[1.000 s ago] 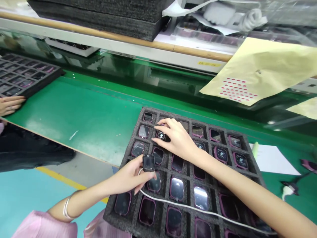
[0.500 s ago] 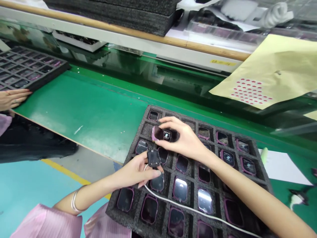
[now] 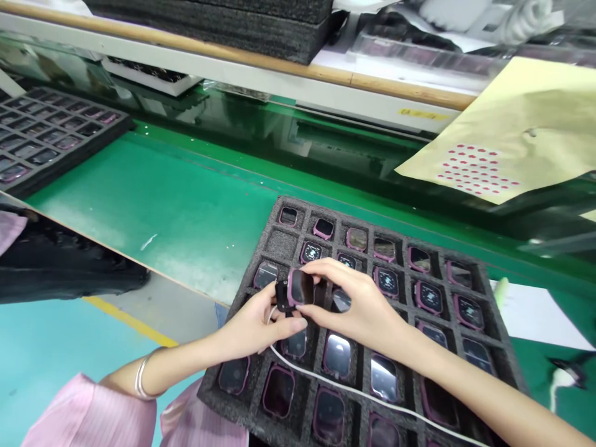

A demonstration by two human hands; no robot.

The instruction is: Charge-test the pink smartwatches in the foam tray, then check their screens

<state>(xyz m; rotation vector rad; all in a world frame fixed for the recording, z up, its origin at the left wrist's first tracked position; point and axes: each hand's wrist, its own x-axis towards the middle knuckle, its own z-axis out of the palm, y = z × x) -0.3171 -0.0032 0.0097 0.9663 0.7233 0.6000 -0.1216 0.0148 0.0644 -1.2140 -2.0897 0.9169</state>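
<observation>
My left hand [image 3: 274, 320] is closed on a small black charger [image 3: 282, 295] with a white cable [image 3: 335, 379] that runs off to the lower right. Between the thumb and fingers of my right hand [image 3: 347, 288] is a watch case [image 3: 300, 287] with a dark screen and purple frame. The watch's back faces the charger, close against it; whether they touch I cannot tell. Both hands are above a black foam tray [image 3: 356, 335], whose pockets hold several similar watches. Some screens, such as that of one watch [image 3: 311, 251], are lit. One pocket [image 3: 282, 244] at the upper left holds no watch.
Another foam tray [image 3: 60, 146] of watches lies at the far left of the green bench [image 3: 186, 198], near a person's dark-clothed leg [image 3: 69, 267]. A shelf edge [image 3: 209, 53] crosses the back, with yellow paper [image 3: 526, 130] hanging right. White paper [image 3: 544, 316] lies beside the near tray.
My right hand has brought the watch down from the upper-left pocket to the charger in my left hand, which stays nearly in place. The other person's hand has left the far tray.
</observation>
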